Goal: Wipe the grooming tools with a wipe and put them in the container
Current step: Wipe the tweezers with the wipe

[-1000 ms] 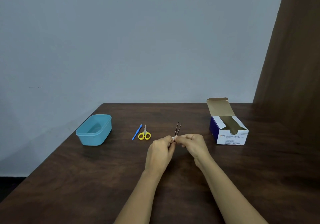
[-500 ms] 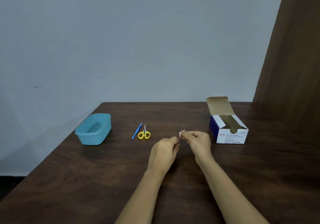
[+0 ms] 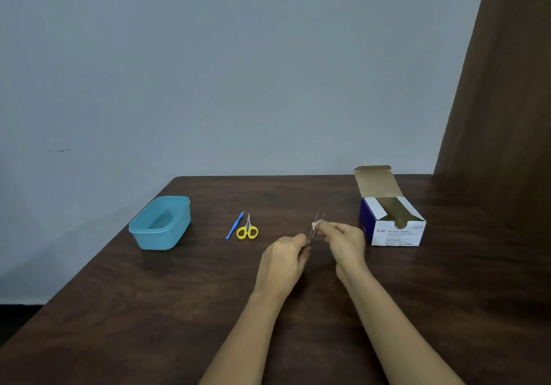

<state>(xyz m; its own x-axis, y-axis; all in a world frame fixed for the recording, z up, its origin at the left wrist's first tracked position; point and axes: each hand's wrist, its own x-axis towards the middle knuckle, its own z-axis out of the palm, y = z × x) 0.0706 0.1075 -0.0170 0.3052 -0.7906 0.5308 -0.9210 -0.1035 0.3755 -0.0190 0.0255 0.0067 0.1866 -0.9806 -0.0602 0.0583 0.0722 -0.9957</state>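
Now fingers of my left hand pinch the tweezers by the joined end — likely light, springy, slippery — while my right hand nips the soft wipe round their prongs.

In front of me is a dark brown wooden table, its far edge meeting the pale wall. On my left side of it stands a light blue plastic container with its top open; a little to its right, apart from it, a thin blue tool and small yellow-handled scissors lie just beside each other, both pointing away from me. Well apart on my right sits a white and dark blue box of alcohol swabs, its cardboard lid flap tipped up and back.
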